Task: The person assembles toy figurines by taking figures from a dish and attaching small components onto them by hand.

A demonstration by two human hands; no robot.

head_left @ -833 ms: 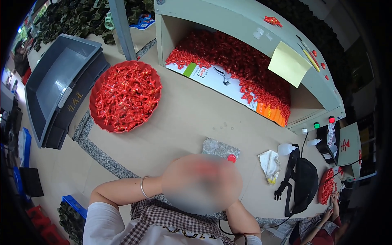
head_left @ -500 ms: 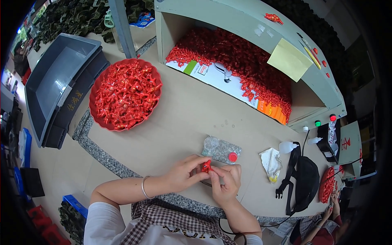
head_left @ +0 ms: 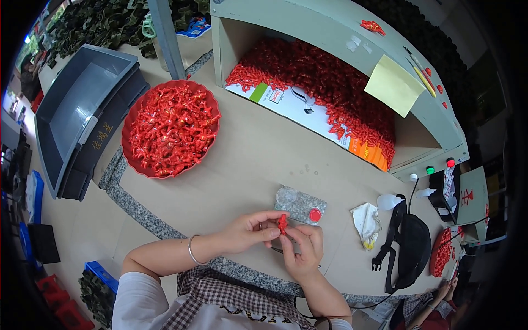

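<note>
A small glossy red figurine (head_left: pixel 282 224) is pinched between the fingers of my left hand (head_left: pixel 248 230), just above the table near its front edge. My right hand (head_left: pixel 304 248) meets it from the right, thumb and forefinger closed at its lower end. Part of a thin dark object (head_left: pixel 277 250) shows beside the right fingers; its kind is unclear. Just beyond my hands lies a speckled grey stone slab (head_left: pixel 300 203). It carries a small clear round dish (head_left: pixel 286 195) and a red cap (head_left: pixel 314 215).
A red scalloped bowl (head_left: pixel 127 144) heaped with similar figurines stands left, beside stacked grey bins (head_left: pixel 77 118). A pale green booth (head_left: pixel 324 41) holds a large pile of red pieces (head_left: pixel 308 71). Right are a stained white cloth (head_left: pixel 365 224), white bottle (head_left: pixel 388 201) and black waist bag (head_left: pixel 413 250). A co-worker's hands (head_left: pixel 448 289) show lower right.
The figurine has been turned between my fingers and now stands more upright and narrow. My fingers have shifted slightly around it. The whole view has moved a little.
</note>
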